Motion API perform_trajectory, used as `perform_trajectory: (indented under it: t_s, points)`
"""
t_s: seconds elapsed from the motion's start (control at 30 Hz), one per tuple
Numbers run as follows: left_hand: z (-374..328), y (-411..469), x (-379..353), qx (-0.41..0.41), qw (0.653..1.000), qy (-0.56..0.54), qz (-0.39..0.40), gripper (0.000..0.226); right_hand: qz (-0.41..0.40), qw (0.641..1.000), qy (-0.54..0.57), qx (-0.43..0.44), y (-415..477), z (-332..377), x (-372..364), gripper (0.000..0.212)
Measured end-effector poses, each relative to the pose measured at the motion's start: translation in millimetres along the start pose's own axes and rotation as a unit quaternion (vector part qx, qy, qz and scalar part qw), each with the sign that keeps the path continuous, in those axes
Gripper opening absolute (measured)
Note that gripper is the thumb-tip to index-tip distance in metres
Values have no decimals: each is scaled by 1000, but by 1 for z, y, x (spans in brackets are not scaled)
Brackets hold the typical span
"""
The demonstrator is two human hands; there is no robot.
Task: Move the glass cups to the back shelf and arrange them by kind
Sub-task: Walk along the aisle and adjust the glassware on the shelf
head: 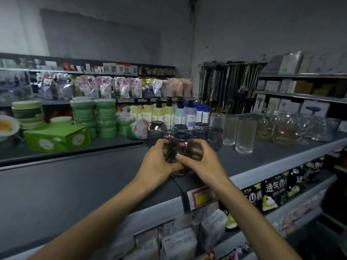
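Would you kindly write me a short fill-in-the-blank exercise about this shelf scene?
1. The left hand and right hand grip the dark cup, whose label is ___.
2. The tall clear glasses stand to that cup's ___.
3. The stacked jars at left are ___.
Missing words: red; right; green.

Grey plastered wall [112, 25] ahead of me, patchy, with a darker painted rectangle across it, and a corner seam [192, 34] running down on the right. The light is dim and cool. Right below me is a dark shelf top [65, 184]. Behind it, a long shelving unit [75, 71] carries pouches [124, 87], green tubs [105, 117] and pump bottles [158, 113]. Further right I see a rack of hanging metal utensils [225, 87], then grey shelves [300, 95] with white boxes [291, 61].
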State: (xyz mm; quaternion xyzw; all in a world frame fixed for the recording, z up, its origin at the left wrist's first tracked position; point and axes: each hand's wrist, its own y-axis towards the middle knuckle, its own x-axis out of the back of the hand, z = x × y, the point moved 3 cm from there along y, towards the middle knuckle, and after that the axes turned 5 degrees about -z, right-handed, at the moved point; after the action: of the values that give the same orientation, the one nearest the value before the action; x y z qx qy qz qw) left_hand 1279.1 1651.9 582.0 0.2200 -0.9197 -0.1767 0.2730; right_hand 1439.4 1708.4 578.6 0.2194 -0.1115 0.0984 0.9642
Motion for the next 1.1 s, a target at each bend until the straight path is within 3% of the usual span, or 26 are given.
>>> perform_trajectory:
  t_s: [0.63,0.83,0.93,1.1]
  points:
    - [11,3,-25,88,989,74,-93,63,49,998,26,27,34,-37,-6,60]
    - [2,-11,-22,144,972,156,-104,89,106,993,50,17,31,-38,8,53]
    - [-10,-32,-18,137,955,220,-145,71,97,994,33,36,22,-39,23,51]
    - [-42,-97,-33,28,930,298,-212,45,33,992,15,124,-15,-46,65,47]
